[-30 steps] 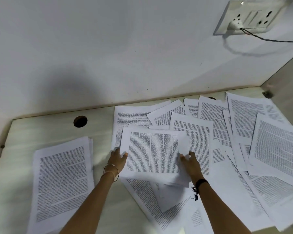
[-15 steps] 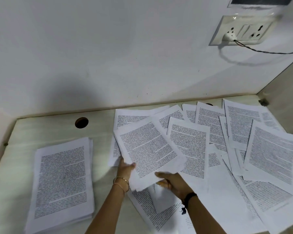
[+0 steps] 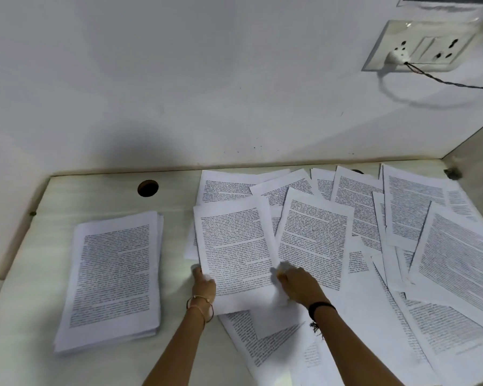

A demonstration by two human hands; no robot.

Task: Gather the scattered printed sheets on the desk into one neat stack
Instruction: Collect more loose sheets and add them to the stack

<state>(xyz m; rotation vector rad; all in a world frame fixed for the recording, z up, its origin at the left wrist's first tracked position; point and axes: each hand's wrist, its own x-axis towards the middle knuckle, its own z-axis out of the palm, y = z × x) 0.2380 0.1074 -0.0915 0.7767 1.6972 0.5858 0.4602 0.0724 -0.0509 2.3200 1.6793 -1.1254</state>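
A small bundle of printed sheets is held over the middle of the pale desk. My left hand grips its lower left edge, thumb on top. My right hand grips its lower right edge. A neat stack of sheets lies on the left of the desk, a little apart from my left hand. Many scattered sheets overlap across the middle and right, some partly under the held bundle and my right arm.
A round cable hole is in the desk near the back wall. A wall socket with a plugged-in cord is at the upper right. A side panel closes the desk on the right.
The held bundle has been turned from tilted to nearly upright and shifted slightly left. Both hands moved with it, now gripping its lower edge corners.
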